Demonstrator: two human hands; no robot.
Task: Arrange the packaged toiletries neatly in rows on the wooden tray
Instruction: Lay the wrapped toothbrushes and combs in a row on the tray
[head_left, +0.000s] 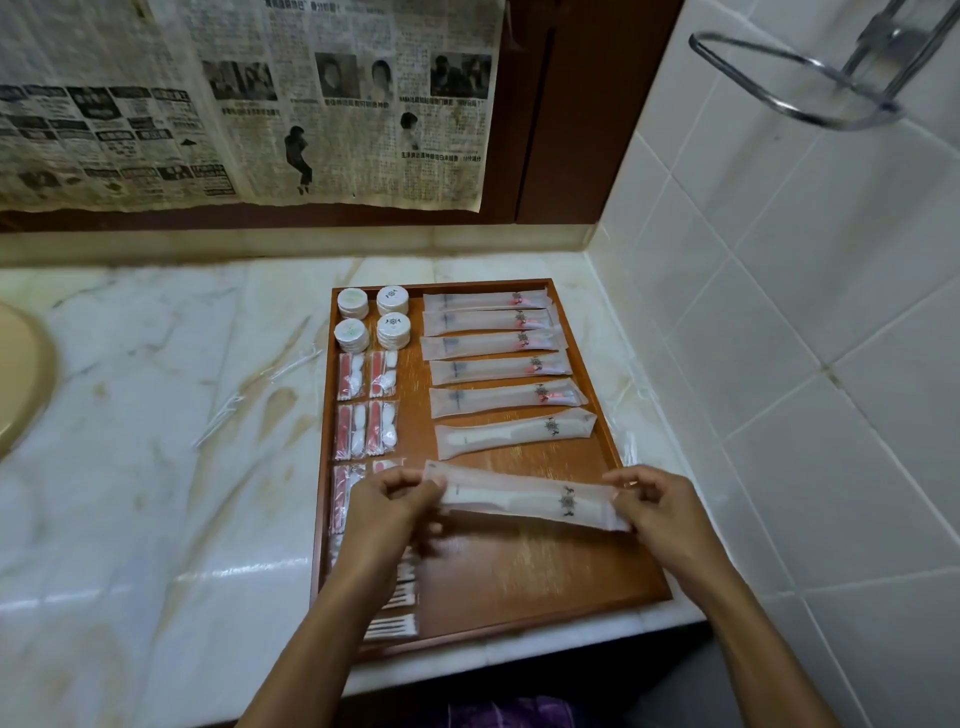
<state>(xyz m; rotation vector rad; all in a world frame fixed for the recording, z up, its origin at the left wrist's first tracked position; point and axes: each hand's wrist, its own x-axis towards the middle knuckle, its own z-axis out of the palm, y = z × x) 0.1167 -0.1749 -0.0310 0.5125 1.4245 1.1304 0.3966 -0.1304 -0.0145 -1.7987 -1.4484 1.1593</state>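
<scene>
— Holding anything at the moment?

— Yes. Your left hand (392, 501) pinches the left end of a long frosted packet (524, 500), and your right hand (655, 501) pinches its right end. The packet is stretched between them, slightly tilted, above the bare middle part of the wooden tray (524, 577).

— Where does that tray sit?

— You have it on the marble counter (156, 415), close to the tiled wall (779, 312) on your right.

— What already lies on it?

— Six similar long packets (498, 364) lie in a column along the right half, one behind another, all running crosswise. At the far left corner you see four stacks of round white packages (372, 318), two by two. Nearer you from those, small clear packets with red and white contents (366, 400) lie in pairs. Closest to you, beside your left forearm, packets of white sticks (395, 626) lie at the tray's left edge, partly hidden.

— Anything else around?

— Old newspaper (249, 104) hangs on the wall behind the counter, and a metal ring holder (810, 83) juts from the tiles.
</scene>
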